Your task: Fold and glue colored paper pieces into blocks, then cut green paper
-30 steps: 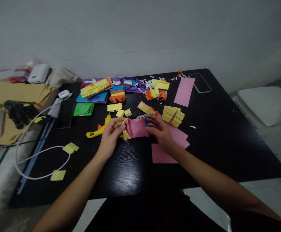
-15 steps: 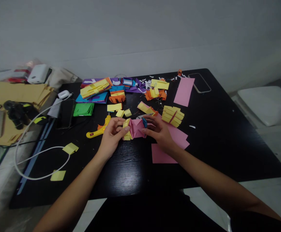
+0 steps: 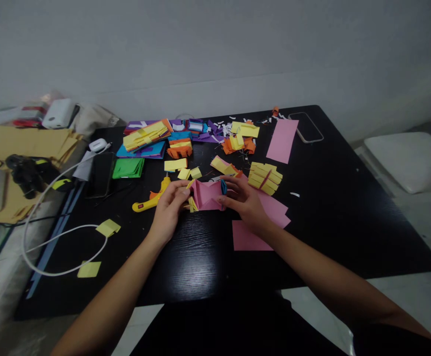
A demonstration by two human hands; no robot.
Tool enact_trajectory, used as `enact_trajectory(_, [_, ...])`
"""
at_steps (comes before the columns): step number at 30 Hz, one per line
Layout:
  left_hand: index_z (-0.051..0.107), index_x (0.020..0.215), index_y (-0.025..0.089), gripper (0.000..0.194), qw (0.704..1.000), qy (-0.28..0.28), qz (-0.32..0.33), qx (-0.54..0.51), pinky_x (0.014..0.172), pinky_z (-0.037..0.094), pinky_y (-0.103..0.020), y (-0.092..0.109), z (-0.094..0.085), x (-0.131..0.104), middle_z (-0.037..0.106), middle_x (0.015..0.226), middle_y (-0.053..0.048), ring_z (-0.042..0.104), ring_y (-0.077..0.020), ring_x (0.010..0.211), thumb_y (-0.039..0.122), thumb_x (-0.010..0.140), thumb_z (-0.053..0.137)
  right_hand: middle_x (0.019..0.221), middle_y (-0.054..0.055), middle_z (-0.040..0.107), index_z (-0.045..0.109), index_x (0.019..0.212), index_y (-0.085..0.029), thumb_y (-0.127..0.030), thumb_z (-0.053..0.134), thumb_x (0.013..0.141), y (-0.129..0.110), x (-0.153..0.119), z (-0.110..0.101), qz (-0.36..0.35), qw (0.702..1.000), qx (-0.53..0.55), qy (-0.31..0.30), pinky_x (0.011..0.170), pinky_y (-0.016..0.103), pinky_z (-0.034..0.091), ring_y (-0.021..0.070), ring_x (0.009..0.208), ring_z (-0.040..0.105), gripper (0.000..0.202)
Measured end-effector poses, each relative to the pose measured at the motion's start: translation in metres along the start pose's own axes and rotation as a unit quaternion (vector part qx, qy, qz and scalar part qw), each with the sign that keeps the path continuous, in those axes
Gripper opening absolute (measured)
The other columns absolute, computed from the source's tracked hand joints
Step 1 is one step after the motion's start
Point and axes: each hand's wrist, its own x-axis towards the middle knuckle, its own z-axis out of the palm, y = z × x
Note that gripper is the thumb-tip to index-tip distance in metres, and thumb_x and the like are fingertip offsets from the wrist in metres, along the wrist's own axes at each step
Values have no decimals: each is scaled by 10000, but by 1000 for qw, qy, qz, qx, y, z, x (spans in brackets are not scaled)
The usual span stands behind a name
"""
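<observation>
A folded paper piece [image 3: 207, 195], pink in the middle with a yellow end and a blue end, is held between both hands above the black table [image 3: 196, 267]. My left hand [image 3: 169, 205] grips its yellow end, thumb in front. On the other side, my right hand [image 3: 245, 200] holds the blue end, its fingers curled behind and thumb at the front edge. Just left of my left hand lies a yellow glue gun [image 3: 156, 196]. Pink paper sheets [image 3: 272, 207] lie under and beside my right hand, near a slitted yellow paper piece [image 3: 265, 178].
Folded coloured papers [image 3: 146, 137] and paper scraps [image 3: 218, 131] lie along the back. A green paper stack [image 3: 128, 168], a dark phone [image 3: 101, 174] and a white cable [image 3: 25, 237] are at left. A phone case [image 3: 306, 127] and pink sheet [image 3: 282, 141] sit at back right.
The yellow end has turned leftward into my left hand, and the pink middle has opened wider and flatter. My right hand has hardly moved.
</observation>
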Motion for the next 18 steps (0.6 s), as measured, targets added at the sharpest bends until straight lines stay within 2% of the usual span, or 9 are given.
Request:
enact_trajectory(3, [703,1091,240,282,1000,13,-6,6,646,547,-265,1,0,0,677,922,-4,641,-156,737,408,871,761,1138,20,731,737,1187,-323,-344,876,758,1,-1,-1,7,1000,7,-4,945,420,575,230,1066,663,452])
enact_trajectory(5, [703,1081,243,276,1000,11,-2,7,628,559,-272,2,1,0,668,903,-1,639,-160,724,418,875,757,1160,26,732,734,1210,-330,-347,839,789,1,-1,-2,13,1000,16,-9,907,414,584,246,1099,663,435])
enact_trajectory(10, [703,1070,236,297,1000,3,0,-7,540,575,-277,4,3,-1,661,908,-12,635,-160,687,422,851,779,1129,14,734,752,1198,-344,-334,806,788,2,-1,-3,30,998,49,-17,776,355,587,237,1029,679,413])
enact_trajectory(18, [695,1082,220,336,1000,-2,5,-11,490,614,-276,4,2,0,651,918,-14,637,-142,656,427,836,793,1150,23,738,746,1209,-330,-327,793,773,0,0,-3,33,998,48,-17,784,380,598,248,1027,682,438])
